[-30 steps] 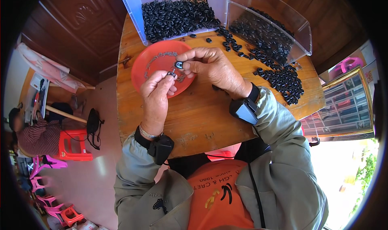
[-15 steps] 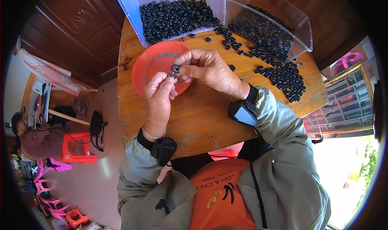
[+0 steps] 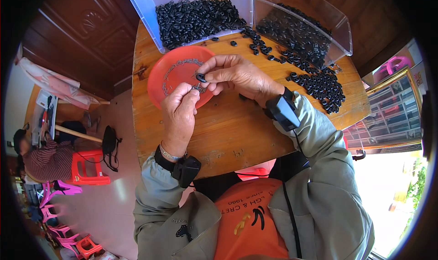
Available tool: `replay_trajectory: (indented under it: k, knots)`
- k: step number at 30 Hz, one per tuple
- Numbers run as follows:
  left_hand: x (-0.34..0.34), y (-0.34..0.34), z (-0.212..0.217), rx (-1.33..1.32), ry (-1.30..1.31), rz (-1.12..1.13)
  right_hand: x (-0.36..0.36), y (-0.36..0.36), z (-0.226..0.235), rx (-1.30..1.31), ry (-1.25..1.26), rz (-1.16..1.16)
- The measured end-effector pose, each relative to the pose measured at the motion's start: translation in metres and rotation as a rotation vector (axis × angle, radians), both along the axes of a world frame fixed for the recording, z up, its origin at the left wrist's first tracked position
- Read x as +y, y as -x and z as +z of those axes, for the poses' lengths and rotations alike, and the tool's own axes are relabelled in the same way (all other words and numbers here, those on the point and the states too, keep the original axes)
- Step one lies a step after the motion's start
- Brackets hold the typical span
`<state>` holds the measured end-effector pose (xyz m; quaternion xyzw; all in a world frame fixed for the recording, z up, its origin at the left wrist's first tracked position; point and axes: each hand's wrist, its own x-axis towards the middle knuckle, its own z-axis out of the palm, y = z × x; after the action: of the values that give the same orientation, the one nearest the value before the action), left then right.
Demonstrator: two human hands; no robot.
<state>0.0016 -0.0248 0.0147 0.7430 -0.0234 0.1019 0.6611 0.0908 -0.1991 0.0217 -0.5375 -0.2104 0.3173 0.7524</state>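
Note:
Over the orange-red bowl, my two hands are close together. My right hand pinches a small oval black plastic piece between thumb and fingers. Just below it, my left hand is closed in a pinch, thumb against forefinger; something tiny at its fingertips is too small to make out. Thin silvery metal pins lie in a curved band inside the bowl. A dark shape under my right palm is mostly hidden.
Behind the bowl, a clear bin holds a heap of black pieces. Another clear bin tilts beside it. Loose black pieces spread over the wooden table. At left, a person sits near a red stool.
My right hand has turned and its wrist has shifted slightly, tilting the black piece. A loose piece beside that hand no longer shows. My left hand has stayed nearly in place.

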Motion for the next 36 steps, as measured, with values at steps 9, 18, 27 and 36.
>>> replay_trajectory:
  k: [9, 18, 27, 36]
  knots:
    - [-0.001, 0.000, 0.000, 0.024, 0.018, 0.007, 0.000, 0.000, -0.001, 0.064, 0.021, 0.020]
    - [0.002, -0.002, -0.006, 0.000, -0.015, 0.013, 0.004, 0.004, 0.003, -0.121, 0.089, -0.012]
    - [0.001, -0.002, -0.008, -0.006, -0.030, 0.016, 0.005, 0.008, 0.004, -0.308, 0.077, -0.044]
    - [0.000, -0.002, -0.009, -0.021, -0.003, 0.018, 0.006, 0.012, 0.005, -0.380, 0.127, -0.058]
